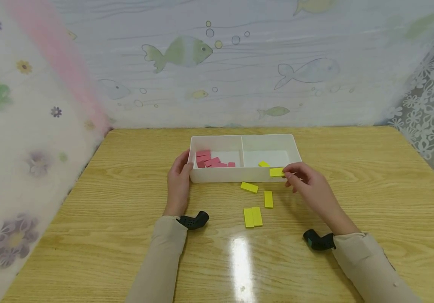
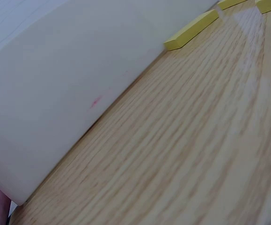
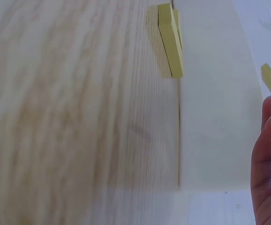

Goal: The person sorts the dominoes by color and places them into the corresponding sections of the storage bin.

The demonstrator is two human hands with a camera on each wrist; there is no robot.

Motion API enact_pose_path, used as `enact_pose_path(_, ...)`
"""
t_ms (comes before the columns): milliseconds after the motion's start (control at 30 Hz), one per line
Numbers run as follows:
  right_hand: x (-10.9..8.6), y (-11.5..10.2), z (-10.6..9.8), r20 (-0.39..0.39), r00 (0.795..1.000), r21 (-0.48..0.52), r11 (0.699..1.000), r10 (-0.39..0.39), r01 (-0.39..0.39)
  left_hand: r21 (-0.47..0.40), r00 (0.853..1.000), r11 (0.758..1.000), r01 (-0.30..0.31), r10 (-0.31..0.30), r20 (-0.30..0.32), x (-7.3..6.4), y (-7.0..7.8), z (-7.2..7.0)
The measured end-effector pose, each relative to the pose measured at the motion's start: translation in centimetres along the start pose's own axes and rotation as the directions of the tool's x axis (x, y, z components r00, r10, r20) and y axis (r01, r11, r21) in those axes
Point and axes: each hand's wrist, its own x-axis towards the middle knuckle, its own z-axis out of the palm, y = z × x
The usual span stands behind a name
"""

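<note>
R hand (image 1: pixel 314 188) pinches yellow block (image 1: pixel 276 172) by R end, long axis approx. L-R; L hand (image 1: pixel 178 185) grips box (image 1: pixel 217 175).

A fish-patterned backdrop (image 1: pixel 239 101) stands behind the wooden table (image 1: pixel 107 202).

On my screen I see yellow blocks (image 1: pixel 268 199), pink blocks (image 1: pixel 203 158), a white box (image 1: pixel 217 175), a brown wood-grained table (image 1: pixel 107 206), and a pale fish-patterned wall (image 1: pixel 239 75).

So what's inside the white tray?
Left compartment: pink blocks. Right compartment: one yellow block, partly visible. Front wall hides whatever lies right behind it.
</note>
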Motion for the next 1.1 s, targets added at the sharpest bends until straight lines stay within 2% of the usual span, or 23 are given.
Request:
enact_pose_path(267, 0.2, 1.1, -0.1, -0.054, 0.999, 0.053, 0.999, 0.006, -0.004, 0.021, 1.000, 1.000, -0.011, 0.012, -0.019, 0.1, -0.4, 0.1)
enact_pose_path(467, 0.2, 1.1, -0.4, -0.107, 0.992, 0.092, 0.994, 0.060, -0.050, 0.002, 0.999, 1.000, -0.028, 0.028, -0.029, 0.2, -0.7, 0.1)
enact_pose_path(633, 0.1, 0.8, -0.7, -0.131, 0.990, 0.118, 0.992, 0.055, -0.040, 0.003, 0.999, 1.000, -0.026, 0.026, -0.023, 0.2, -0.7, 0.0)
enact_pose_path(833, 0.3, 1.8, -1.1, -0.149, 0.984, 0.161, 0.984, 0.097, -0.072, 0.007, 0.999, 1.000, -0.030, 0.030, -0.021, 0.1, -0.7, 0.0)
enact_pose_path(1100, 0.4, 2.1, -1.2, -0.129, 0.987, 0.181, 0.981, 0.093, -0.069, -0.001, 0.999, 1.000, -0.024, 0.024, -0.025, 0.1, -0.7, 0.0)
